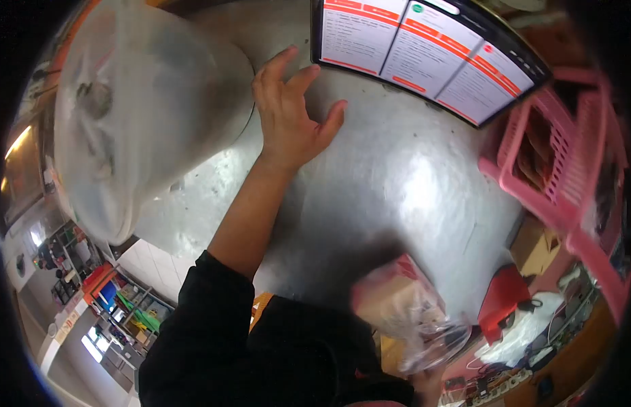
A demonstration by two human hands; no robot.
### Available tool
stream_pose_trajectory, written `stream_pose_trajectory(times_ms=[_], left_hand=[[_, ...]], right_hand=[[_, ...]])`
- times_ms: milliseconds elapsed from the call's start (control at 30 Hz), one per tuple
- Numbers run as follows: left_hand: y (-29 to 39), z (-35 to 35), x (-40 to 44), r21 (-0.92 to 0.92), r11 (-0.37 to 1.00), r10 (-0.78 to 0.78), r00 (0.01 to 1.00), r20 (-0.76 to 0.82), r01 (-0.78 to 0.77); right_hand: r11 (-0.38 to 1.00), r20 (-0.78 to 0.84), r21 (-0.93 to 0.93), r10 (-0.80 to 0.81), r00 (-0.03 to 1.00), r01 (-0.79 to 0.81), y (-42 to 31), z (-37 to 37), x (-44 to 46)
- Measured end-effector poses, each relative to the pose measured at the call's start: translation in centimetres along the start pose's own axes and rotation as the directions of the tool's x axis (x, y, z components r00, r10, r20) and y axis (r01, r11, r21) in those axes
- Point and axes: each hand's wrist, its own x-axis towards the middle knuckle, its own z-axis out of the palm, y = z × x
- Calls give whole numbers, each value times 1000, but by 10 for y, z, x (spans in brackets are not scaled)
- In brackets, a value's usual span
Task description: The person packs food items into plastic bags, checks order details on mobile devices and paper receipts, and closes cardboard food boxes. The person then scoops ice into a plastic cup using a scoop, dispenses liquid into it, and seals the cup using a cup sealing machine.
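Over the metal table [424,197], my left hand [293,119] is spread with its fingers apart and holds nothing. It lies between a large cloudy plastic tub [159,95] on the left and a lit tablet screen [430,51] at the top. A clear plastic bag with a pink and tan packet inside [400,298] is at the table's near edge, close to my body. Part of my right hand [427,386] shows blurred below the bag; its fingers are hidden, and whether it holds the bag cannot be made out.
Pink plastic baskets [532,197] stand at the right edge. Below them are a cardboard box [534,247], a red object [503,298] and white plastic with cables. Shelves with coloured goods [129,298] are in the background at lower left.
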Motion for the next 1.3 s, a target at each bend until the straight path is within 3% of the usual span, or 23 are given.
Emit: stream_pose_trajectory(times_ms=[33,67,100,133,167,233,300,367,400,467,533,567,600,667,1100,1233,1300], left_hand=[[-4,4,2,-24,1000,14,999,-35,-15],[-5,4,2,-22,1000,9,999,-35,-10],[-4,2,2,-3,1000,29,999,35,-29],[-4,1,1,14,999,49,993,107,-51],[-7,3,0,-6,999,37,989,145,-37],[-6,2,2,9,1000,8,977,213,-10],[-7,5,4,20,1000,-21,959,282,16],[-6,9,3,6,999,-45,972,231,45],[-7,8,3,2,999,-43,971,235,44],[-6,6,3,23,999,-41,954,297,35],[-8,11,1,17,999,-48,963,264,45],[-8,12,1,11,999,-54,971,234,53],[-7,12,2,10,998,-56,970,235,55],[-4,9,4,25,995,-97,959,267,93],[-6,8,3,34,995,-104,949,299,99],[-6,6,3,50,997,-70,930,361,56],[-7,7,3,43,997,-74,931,359,62]], right_hand=[[1000,5,-5,0,1000,0,-16,6,14],[987,176,-163,17,984,12,-30,10,28],[949,336,-310,59,940,52,-36,13,41],[949,336,-311,58,940,52,-35,14,52],[933,261,-272,-163,951,234,-32,12,63],[785,83,-240,-570,817,572,-26,3,80],[812,-275,-298,-576,770,502,9,-7,89],[889,-478,-243,-457,750,388,-2,-17,122],[891,-481,-242,-453,750,383,3,-20,130],[912,-556,-381,-356,751,150,24,-28,144],[899,-504,-420,-344,792,123,48,-35,156],[821,-482,-560,-432,762,111,57,-32,165],[821,-482,-560,-431,763,109,65,-27,172],[726,-491,-669,-592,639,158,64,-13,187],[697,-446,-691,-620,645,191,60,-15,188],[753,-488,-631,-573,658,187,58,-12,187],[689,-418,-703,-602,680,177,60,-18,185]])
